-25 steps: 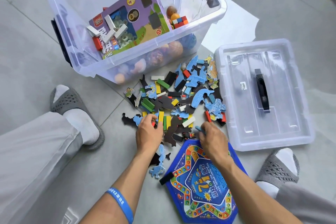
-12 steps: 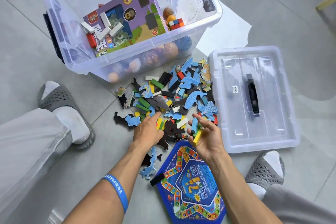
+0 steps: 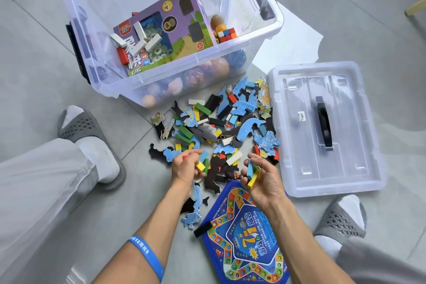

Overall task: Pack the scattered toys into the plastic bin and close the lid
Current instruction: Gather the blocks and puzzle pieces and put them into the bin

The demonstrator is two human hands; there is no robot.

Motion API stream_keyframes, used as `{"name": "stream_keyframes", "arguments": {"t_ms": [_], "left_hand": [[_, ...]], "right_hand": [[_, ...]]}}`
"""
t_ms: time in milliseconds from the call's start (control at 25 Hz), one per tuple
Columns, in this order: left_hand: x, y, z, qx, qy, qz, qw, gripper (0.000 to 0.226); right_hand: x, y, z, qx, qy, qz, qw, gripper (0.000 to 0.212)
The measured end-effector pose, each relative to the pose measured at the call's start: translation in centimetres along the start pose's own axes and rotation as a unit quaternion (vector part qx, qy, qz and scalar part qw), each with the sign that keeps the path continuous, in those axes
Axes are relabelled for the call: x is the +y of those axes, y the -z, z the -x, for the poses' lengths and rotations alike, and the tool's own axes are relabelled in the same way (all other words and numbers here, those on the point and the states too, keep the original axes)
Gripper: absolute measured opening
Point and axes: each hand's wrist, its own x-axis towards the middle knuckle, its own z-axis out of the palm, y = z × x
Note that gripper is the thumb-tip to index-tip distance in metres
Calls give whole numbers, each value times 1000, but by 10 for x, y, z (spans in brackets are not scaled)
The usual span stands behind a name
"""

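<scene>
1. Toy pieces lie heaped on the floor between the plastic bin and its lid.
2. Our left hand grips a yellow block.
3. Our right hand clasps blue and yellow blocks.

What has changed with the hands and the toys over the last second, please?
Both hands have lifted off the pile. The right hand now holds a blue and a yellow wooden block; the left hand has picked up a yellow block and something red. The clear plastic bin, its lid on the floor and the blue game board stay as they were.
</scene>
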Motion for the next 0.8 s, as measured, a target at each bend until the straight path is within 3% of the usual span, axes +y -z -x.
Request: {"name": "stream_keyframes", "arguments": {"t_ms": [80,200,320,400,480,560,680,800], "left_hand": [[15,7,16,-79,84,215,970,18],[41,16,42,-158,85,360,916,9],[61,18,74,-158,73,442,880,19],[78,20,92,-128,82,456,877,21],[114,27,107,-118,69,469,873,14],[171,39,120,-141,16,487,862,14],[254,68,125,-166,-44,432,885,59],[258,91,112,-75,-86,305,945,71]], "right_hand": [[-1,-9,9,-24,-1,-8,1000,14],[-5,-31,30,-94,3,-61,994,13],[-3,-60,56,-69,-12,-55,996,8],[-2,-87,73,-48,-42,-47,997,4],[-17,-133,95,-86,-37,-55,994,13],[-46,-186,110,-155,20,-63,986,26],[-91,-251,130,-160,75,-13,984,56],[-85,-238,126,-68,132,66,987,51]]}}
